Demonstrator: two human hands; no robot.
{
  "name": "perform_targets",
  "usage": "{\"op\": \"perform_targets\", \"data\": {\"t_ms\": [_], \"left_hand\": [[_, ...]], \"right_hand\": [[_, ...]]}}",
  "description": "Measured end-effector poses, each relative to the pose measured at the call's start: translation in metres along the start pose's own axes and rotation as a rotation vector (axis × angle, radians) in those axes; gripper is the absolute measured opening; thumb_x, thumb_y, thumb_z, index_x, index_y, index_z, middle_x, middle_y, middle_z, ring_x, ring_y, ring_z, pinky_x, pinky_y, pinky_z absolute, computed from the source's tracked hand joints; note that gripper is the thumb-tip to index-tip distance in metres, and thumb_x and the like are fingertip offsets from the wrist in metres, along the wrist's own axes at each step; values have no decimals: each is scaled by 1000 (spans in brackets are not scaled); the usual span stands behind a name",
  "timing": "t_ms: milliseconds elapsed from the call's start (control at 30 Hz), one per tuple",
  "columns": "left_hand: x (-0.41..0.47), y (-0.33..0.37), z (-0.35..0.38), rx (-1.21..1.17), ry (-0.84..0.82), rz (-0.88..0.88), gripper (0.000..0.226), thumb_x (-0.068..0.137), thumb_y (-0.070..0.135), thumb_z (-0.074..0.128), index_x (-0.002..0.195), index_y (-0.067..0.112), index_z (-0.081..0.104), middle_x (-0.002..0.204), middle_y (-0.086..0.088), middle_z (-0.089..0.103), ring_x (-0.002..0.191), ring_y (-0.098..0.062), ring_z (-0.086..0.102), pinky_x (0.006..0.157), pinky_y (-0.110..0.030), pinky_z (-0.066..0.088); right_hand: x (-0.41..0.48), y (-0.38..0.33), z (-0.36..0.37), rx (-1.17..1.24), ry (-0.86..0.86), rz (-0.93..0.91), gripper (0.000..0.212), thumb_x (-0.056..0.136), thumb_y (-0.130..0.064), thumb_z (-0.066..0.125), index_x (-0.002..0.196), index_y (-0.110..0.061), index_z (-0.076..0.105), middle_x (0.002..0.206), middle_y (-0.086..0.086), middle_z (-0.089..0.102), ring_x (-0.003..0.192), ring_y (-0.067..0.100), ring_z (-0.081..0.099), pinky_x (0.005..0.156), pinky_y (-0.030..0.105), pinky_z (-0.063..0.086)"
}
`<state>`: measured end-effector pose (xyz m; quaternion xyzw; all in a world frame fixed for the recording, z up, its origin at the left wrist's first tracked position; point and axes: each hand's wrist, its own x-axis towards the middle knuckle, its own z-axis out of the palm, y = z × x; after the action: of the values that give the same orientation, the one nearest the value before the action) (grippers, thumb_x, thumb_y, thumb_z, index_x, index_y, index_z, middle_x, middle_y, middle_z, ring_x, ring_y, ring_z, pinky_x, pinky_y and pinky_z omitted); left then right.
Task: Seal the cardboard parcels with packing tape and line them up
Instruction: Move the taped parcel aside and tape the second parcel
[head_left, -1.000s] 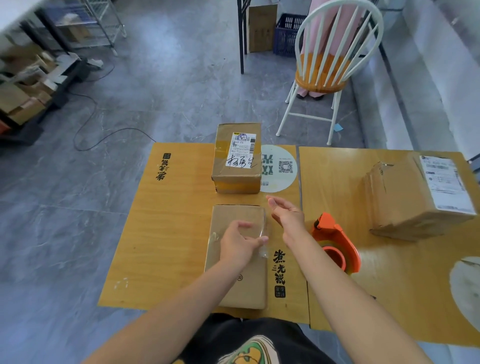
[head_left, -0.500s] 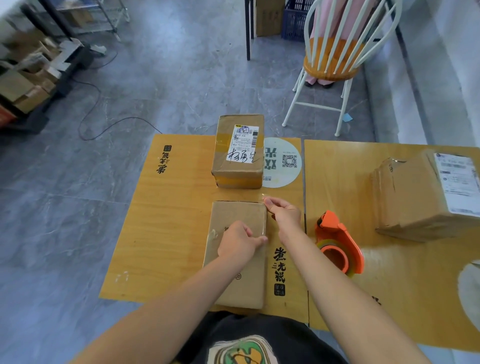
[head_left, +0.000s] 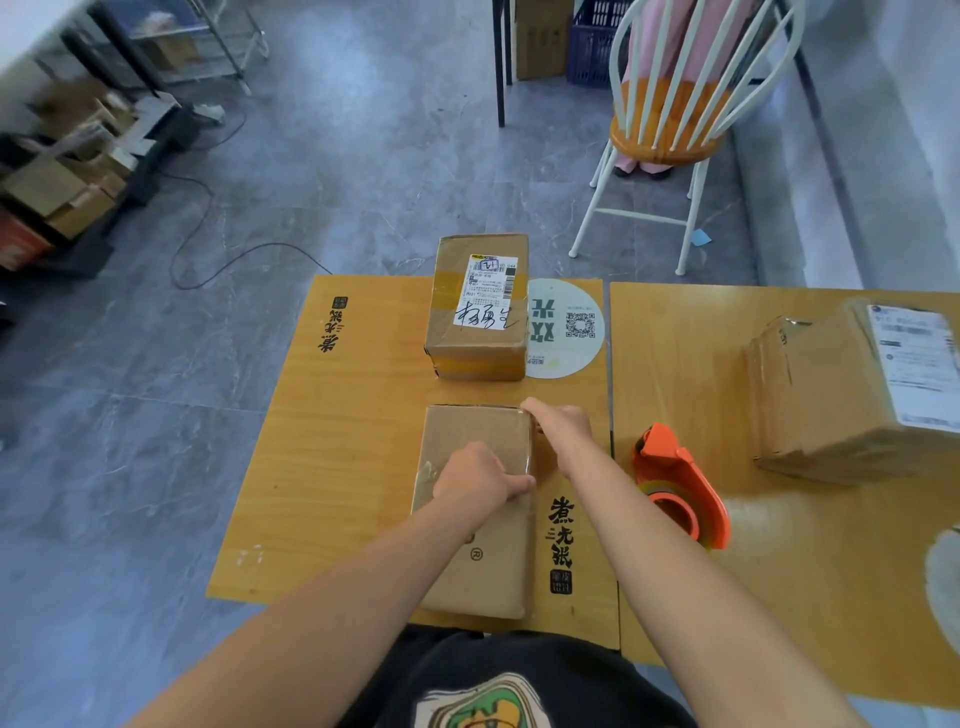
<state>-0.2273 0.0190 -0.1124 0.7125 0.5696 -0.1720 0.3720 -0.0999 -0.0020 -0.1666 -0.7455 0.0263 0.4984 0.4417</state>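
A flat, plain cardboard parcel (head_left: 483, 571) lies at the near edge of the left wooden table (head_left: 337, 467), with shiny clear tape along its right edge. My left hand (head_left: 475, 478) rests on its top, knuckles up, thumb reaching to the right edge. My right hand (head_left: 561, 428) presses against the parcel's far right corner, index finger on the corner. A taped parcel with a white label (head_left: 478, 312) lies just beyond it. A larger labelled parcel (head_left: 841, 400) sits on the right table. The orange tape dispenser (head_left: 680, 493) lies between them, untouched.
A round white QR sticker (head_left: 569, 327) is on the table beside the far parcel. A white chair with an orange seat (head_left: 670, 135) stands beyond the tables. A black cable (head_left: 208, 260) runs across the grey floor, and shelves of boxes (head_left: 62, 176) are at the left.
My right hand has moved forward and down from above the table to the near parcel's far right corner. My left hand has stayed on the parcel's top.
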Motion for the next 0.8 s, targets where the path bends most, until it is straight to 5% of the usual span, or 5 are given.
{"op": "perform_targets", "data": {"t_ms": [100, 233, 400, 500, 800], "left_hand": [[-2, 1, 2, -10, 20, -14, 48, 79, 48, 77, 57, 18, 46, 59, 3, 51, 64, -19, 54, 57, -27, 42], [-4, 1, 2, -6, 25, 7, 47, 79, 49, 77, 59, 18, 47, 61, 1, 53, 66, -21, 56, 69, -32, 51], [-9, -5, 5, 51, 49, 119, 39, 84, 51, 71, 67, 18, 55, 75, -5, 73, 73, -20, 68, 70, -34, 58], [-13, -11, 3, 59, 18, 136, 43, 88, 51, 68, 62, 19, 52, 71, -6, 74, 54, -12, 60, 54, -27, 50], [-30, -31, 15, 216, 34, 246, 44, 76, 38, 72, 104, 11, 51, 97, -4, 63, 90, -25, 63, 79, -37, 53]], "right_hand": [[1, -2, -5, -52, -10, 78, 76, 80, -31, 75, 138, -9, 32, 121, 9, 59, 107, 25, 56, 85, 38, 50], [-5, 2, -18, -235, 105, -334, 17, 93, -13, 59, 109, -16, 65, 109, -1, 65, 100, 18, 60, 71, 25, 44], [-25, 5, -20, -410, -215, -525, 24, 95, -27, 64, 117, -20, 70, 110, -11, 68, 104, 7, 59, 85, 20, 43], [-25, 4, -21, -484, -193, -539, 27, 95, -28, 64, 120, -18, 69, 108, -8, 68, 102, 7, 57, 83, 20, 41], [-40, 12, -24, -559, -144, -515, 25, 96, -30, 62, 115, -16, 69, 108, -3, 68, 103, 14, 61, 78, 22, 44]]}}
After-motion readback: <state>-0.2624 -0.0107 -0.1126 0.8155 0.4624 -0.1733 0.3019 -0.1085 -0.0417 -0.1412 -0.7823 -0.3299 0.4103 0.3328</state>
